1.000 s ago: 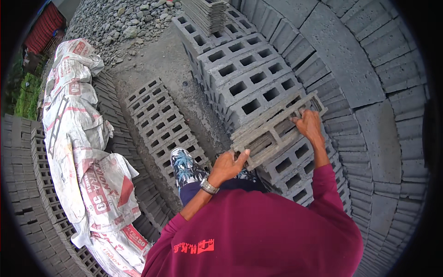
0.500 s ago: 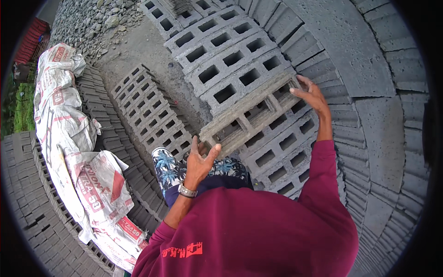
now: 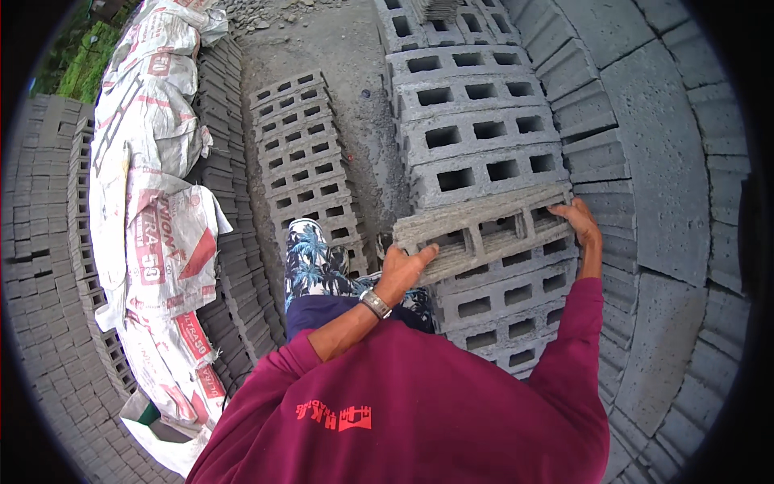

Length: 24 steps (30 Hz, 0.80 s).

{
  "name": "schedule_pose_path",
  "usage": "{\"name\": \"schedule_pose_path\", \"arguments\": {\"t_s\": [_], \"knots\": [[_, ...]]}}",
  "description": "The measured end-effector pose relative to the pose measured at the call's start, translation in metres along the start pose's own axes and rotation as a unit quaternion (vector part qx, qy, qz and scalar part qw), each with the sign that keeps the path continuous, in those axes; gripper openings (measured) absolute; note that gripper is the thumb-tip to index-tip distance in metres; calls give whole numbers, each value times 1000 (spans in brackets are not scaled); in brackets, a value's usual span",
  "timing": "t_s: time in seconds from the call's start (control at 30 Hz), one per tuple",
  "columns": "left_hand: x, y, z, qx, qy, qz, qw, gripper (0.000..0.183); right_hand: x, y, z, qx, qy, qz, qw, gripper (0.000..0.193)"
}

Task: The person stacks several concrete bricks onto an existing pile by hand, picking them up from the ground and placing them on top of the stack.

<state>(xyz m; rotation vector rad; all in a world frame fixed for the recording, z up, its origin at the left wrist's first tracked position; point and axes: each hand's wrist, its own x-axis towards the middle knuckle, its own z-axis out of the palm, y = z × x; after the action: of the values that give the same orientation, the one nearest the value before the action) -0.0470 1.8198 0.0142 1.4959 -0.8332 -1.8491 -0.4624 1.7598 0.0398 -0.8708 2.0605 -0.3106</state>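
A weathered grey-brown hollow concrete block point(image 3: 476, 228), with three openings across it, spans between my two hands above a row of similar blocks. My left hand point(image 3: 401, 273) grips its left end, the thumb resting along the near upper edge. At the opposite end my right hand point(image 3: 582, 226) is closed round the corner, its thumb near the last opening. Lighter grey hollow blocks point(image 3: 476, 139) stand packed in a row beyond the held one. More blocks point(image 3: 516, 316) of the same kind lie nearer to me. Contact between the held block and those below is hard to make out.
On my left a lower row of hollow blocks point(image 3: 300, 153) runs along the ground. Past it, white printed sacks point(image 3: 161, 234) lie over stacked blocks point(image 3: 227, 177). High stacks of blocks point(image 3: 653, 161) rise close on my right. Gravel point(image 3: 274, 14) lies at the far end.
My view has turned, so the surroundings sit differently. The block is still in both hands and looks more level. My left thumb now lies over the block's near edge.
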Motion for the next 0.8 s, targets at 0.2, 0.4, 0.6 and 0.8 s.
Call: {"name": "schedule_pose_path", "arguments": {"t_s": [0.2,0.4,0.6,0.8], "knots": [[4,3,-2,31,-14,5,999,37,5,9,-3,57,13,-16,998,51],[25,12,-28,121,4,24,992,34,-24,-23,1,118,-2,-67,991,36],[24,109,-105,147,-3,58,987,35,-61,-92,41,171,-16,-91,981,33],[60,182,-187,136,48,102,984,33,-43,-180,91,182,27,-99,978,32]]}}
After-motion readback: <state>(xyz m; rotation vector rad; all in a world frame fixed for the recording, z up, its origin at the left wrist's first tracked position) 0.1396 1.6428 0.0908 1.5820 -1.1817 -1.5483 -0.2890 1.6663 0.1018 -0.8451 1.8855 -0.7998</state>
